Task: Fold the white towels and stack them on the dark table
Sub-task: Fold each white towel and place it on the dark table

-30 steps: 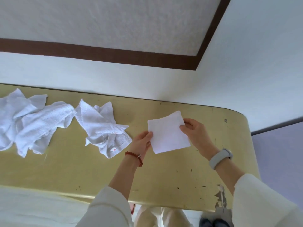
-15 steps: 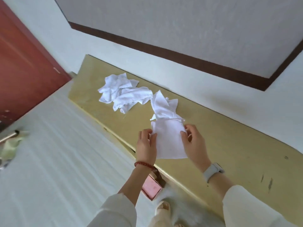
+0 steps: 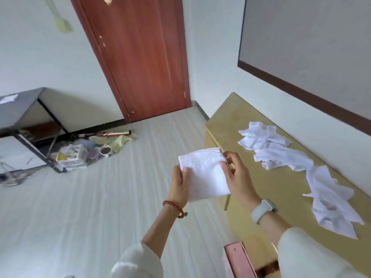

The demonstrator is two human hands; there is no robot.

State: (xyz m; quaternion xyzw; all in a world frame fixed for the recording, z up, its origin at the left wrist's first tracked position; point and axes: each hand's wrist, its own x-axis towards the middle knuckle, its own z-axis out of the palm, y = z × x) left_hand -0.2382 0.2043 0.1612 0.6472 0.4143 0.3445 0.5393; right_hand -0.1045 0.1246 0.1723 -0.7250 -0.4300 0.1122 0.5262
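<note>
Over the pale striped floor (image 3: 100,197), I pinch one folded white terry towel (image 3: 202,173) between left hand (image 3: 179,187) and right hand (image 3: 239,177), the dark table (image 3: 18,109) far left, crumpled white towels (image 3: 277,151) unfolded on the yellow table (image 3: 281,187) right.

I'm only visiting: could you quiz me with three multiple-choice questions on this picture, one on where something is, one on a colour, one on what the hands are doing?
1. Where do the unfolded towels lie?
A. on the yellow table
B. on the floor
C. on the dark table

2. What colour is the door?
A. white
B. reddish brown
C. green

3. How is the folded towel held?
A. by both hands
B. by one hand
C. by neither hand

Answers:
1 A: the unfolded towels lie on the yellow table.
2 B: the door is reddish brown.
3 A: the left hand and right hand grip the folded towel.
</note>
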